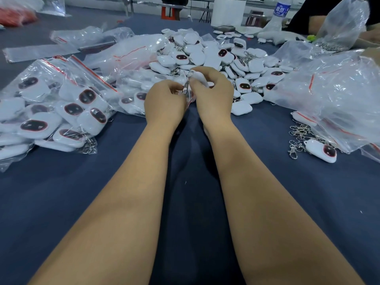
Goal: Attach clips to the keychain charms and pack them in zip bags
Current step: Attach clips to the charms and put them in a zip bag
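While left hand (164,103) pinches a metal clip (186,85), right hand (211,89) grips white charm (199,77), fingers curled.

Even, soft indoor light from above; moderately bright, no hard shadows. Faint shade between forearms on dark cloth (61,202). White glare streaks on plastic bags (333,87). Wide-angle bend at edges: forearms swell toward bottom. Centre fairly sharp; left bags and far background soft, slightly smeared. Bottle (280,9) label blurred.

Two bare, sleeveless forearms (127,192).
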`<state>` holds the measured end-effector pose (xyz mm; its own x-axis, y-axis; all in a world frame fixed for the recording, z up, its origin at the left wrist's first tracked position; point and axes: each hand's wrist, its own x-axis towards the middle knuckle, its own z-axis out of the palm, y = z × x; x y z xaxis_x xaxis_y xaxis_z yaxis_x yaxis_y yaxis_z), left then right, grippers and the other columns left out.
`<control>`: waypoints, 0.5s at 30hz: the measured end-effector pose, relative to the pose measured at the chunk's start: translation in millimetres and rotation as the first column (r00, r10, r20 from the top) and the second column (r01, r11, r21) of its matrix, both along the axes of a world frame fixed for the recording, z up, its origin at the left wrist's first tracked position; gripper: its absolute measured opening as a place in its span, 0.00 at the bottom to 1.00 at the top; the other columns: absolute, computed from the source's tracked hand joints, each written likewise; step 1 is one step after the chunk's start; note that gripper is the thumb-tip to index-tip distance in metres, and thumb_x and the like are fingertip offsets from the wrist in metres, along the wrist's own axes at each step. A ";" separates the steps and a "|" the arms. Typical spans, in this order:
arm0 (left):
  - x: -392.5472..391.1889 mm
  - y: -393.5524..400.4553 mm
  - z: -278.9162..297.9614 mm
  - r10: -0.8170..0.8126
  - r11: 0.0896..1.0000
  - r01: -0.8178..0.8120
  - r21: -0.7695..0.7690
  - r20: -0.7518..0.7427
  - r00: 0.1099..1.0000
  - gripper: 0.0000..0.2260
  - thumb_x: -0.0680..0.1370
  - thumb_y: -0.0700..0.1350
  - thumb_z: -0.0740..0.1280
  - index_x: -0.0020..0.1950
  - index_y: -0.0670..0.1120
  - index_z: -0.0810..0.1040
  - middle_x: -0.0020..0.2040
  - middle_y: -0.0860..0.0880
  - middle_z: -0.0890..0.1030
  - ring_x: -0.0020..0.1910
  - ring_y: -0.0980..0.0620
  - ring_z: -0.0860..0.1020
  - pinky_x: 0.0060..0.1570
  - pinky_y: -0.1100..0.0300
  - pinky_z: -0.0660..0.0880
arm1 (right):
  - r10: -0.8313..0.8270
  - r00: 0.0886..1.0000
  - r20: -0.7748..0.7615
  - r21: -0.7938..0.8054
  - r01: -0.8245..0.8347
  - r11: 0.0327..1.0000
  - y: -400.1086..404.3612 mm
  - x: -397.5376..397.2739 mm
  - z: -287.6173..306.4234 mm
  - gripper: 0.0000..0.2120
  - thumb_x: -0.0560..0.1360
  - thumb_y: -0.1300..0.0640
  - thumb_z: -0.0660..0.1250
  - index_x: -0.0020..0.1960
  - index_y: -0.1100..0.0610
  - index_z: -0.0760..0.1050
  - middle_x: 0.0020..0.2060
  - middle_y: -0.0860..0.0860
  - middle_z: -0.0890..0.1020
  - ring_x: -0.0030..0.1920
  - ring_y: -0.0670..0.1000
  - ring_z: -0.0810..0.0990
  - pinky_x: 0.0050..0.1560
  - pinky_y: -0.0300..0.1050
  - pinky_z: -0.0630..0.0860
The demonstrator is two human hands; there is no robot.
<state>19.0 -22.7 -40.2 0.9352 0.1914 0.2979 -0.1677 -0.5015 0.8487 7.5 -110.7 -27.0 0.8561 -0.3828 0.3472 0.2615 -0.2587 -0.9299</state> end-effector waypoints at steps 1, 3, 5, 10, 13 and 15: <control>0.4 0.4 -0.1 -0.002 1.000 0.002 -0.018 -0.001 1.000 0.11 0.73 0.39 0.63 0.48 0.51 0.83 0.38 0.55 0.78 0.42 0.51 0.76 0.40 0.61 0.68 | 0.018 1.000 0.002 0.071 -0.018 0.997 -0.9 0.9 -0.6 0.12 0.74 0.63 0.68 0.42 0.45 0.78 0.41 0.42 0.82 0.52 0.50 0.80 0.57 0.46 0.77; 0.6 1.1 -0.4 -0.023 0.998 0.023 -0.057 -0.006 1.000 0.12 0.73 0.38 0.62 0.48 0.50 0.83 0.37 0.55 0.78 0.40 0.51 0.76 0.39 0.60 0.70 | 0.072 0.997 -0.028 0.238 -0.063 0.969 -2.5 4.1 -1.3 0.08 0.74 0.64 0.68 0.46 0.51 0.77 0.42 0.47 0.82 0.44 0.46 0.80 0.49 0.38 0.78; -0.1 0.7 -0.8 -0.044 0.996 0.044 -0.072 -0.008 0.999 0.09 0.71 0.40 0.62 0.42 0.47 0.82 0.32 0.52 0.77 0.36 0.48 0.74 0.37 0.57 0.71 | 0.139 0.986 -0.094 0.388 -0.092 0.917 -1.9 7.7 -1.0 0.08 0.74 0.66 0.67 0.51 0.56 0.75 0.45 0.53 0.81 0.42 0.49 0.79 0.49 0.44 0.78; 0.6 -2.2 4.0 -0.002 0.986 -0.007 -0.168 -0.054 0.999 0.13 0.74 0.42 0.59 0.29 0.48 0.64 0.25 0.53 0.66 0.29 0.51 0.63 0.32 0.55 0.61 | 0.249 0.968 -0.044 0.547 -0.185 0.816 -2.9 10.2 0.8 0.09 0.74 0.70 0.65 0.46 0.57 0.75 0.36 0.54 0.78 0.32 0.49 0.77 0.35 0.41 0.76; 1.3 -2.5 4.2 -0.031 0.968 0.016 -0.249 -0.059 0.998 0.13 0.76 0.46 0.60 0.31 0.48 0.67 0.21 0.55 0.68 0.24 0.55 0.66 0.30 0.59 0.64 | 0.272 0.961 -0.046 0.571 -0.198 0.797 -4.3 13.3 -2.4 0.09 0.75 0.70 0.65 0.47 0.57 0.72 0.42 0.57 0.77 0.33 0.48 0.77 0.36 0.40 0.77; 1.1 -2.4 3.3 -0.035 0.966 0.018 -0.258 -0.061 0.998 0.13 0.76 0.47 0.61 0.31 0.48 0.68 0.19 0.56 0.69 0.20 0.58 0.66 0.28 0.60 0.64 | 0.300 0.952 -0.064 0.554 -0.217 0.804 -5.7 15.0 -3.5 0.09 0.75 0.72 0.64 0.51 0.60 0.72 0.46 0.59 0.77 0.35 0.50 0.78 0.42 0.41 0.80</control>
